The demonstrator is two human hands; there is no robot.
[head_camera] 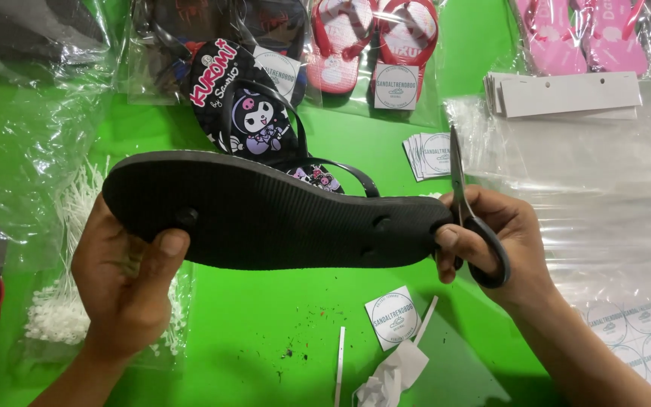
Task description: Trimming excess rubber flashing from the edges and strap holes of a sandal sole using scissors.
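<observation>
1. In the middle of the frame: a black flip-flop (265, 215), sole turned up, held flat between both hands.
2. Left hand (126, 283), lower left: clenched on the toe end of the flip-flop, thumb pressed on the sole.
3. Right hand (491, 241), right of middle: gripping the heel end and also holding scissors (467, 211), blades pointing up.
4. Behind the flip-flop: a second black flip-flop (254, 113) with a cartoon picture.
5. Upper middle: red flip-flops (374, 34) in a clear bag. Upper right: pink flip-flops (582, 34).
6. Left side: a heap of white plastic ties (65, 301).
7. Bottom middle on the green table (265, 339): a square white tag (392, 316) and crumpled paper (389, 377).
8. Right side: clear plastic bags (604, 173) and white cardboard strips (566, 94).
</observation>
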